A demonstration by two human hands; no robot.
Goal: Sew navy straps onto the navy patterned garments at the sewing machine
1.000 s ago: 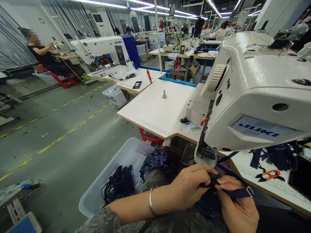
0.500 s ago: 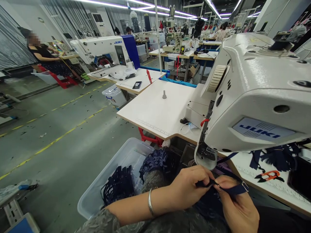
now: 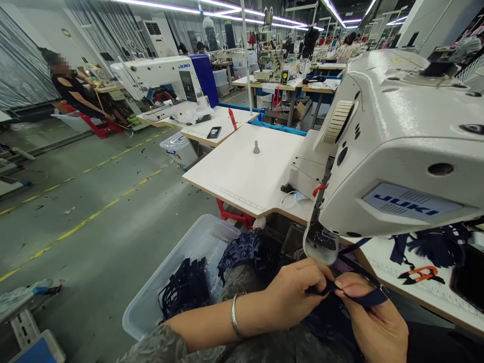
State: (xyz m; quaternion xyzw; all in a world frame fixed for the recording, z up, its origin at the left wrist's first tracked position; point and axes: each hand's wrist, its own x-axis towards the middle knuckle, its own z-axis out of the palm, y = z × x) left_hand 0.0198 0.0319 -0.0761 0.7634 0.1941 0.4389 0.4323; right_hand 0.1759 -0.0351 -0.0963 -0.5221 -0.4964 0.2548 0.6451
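Between my two hands runs a dark navy strap (image 3: 369, 298) with a small metal slider near my right fingers. My left hand (image 3: 298, 287), with a silver bangle on its wrist, pinches one part of the strap. Close beside it, my right hand (image 3: 372, 312) pinches the strap too, thumb and forefinger pressed together. Both hands are over my lap, just below the needle end of a white sewing machine (image 3: 378, 151). Part of the strap passes up toward the machine's lower end. Dark navy fabric lies under the hands, mostly hidden.
A clear plastic bin (image 3: 145, 297) with navy straps (image 3: 187, 290) stands at lower left. Orange-handled thread snips (image 3: 421, 275) and more navy straps (image 3: 434, 247) lie on the table at right. Ahead is a white tabletop (image 3: 242, 171). A person (image 3: 71, 91) sits far left.
My right hand has shifted slightly right and down, still pinching the strap, and the slider has turned a little. My left hand is nearly still. The seated person at far left leans differently, an arm lowered.
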